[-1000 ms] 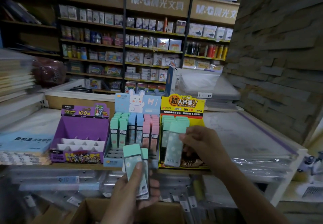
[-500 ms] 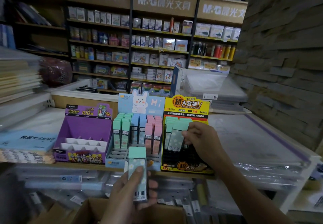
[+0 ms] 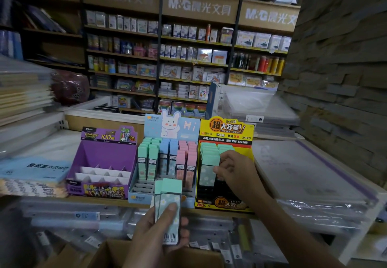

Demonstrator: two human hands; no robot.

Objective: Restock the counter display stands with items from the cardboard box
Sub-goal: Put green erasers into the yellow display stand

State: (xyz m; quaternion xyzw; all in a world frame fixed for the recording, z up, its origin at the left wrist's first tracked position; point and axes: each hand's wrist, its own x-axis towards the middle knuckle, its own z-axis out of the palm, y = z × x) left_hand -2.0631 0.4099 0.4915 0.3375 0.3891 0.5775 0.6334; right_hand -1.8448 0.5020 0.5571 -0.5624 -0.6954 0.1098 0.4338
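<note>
In the head view, the right hand (image 3: 234, 169) pinches one mint case (image 3: 208, 171) with curled fingers and holds it upright in the left column of the yellow display stand (image 3: 226, 129), just in front of the mint cases that already stand there. I cannot tell if the case sits fully in its slot.

The left hand (image 3: 155, 238) is lower, above the cardboard box (image 3: 109, 255). It grips a small stack of the same cases (image 3: 168, 205), at least two, with the thumb pressed on the front one.

I judge the task as partly done. The back rows of the yellow stand are filled, but its dark front slots look empty. The blue rabbit stand (image 3: 173, 125) has green, blue and pink rows at the back and free slots in front. The purple stand (image 3: 104, 156) shows only bare white dividers. So several slots wait for items.
</note>
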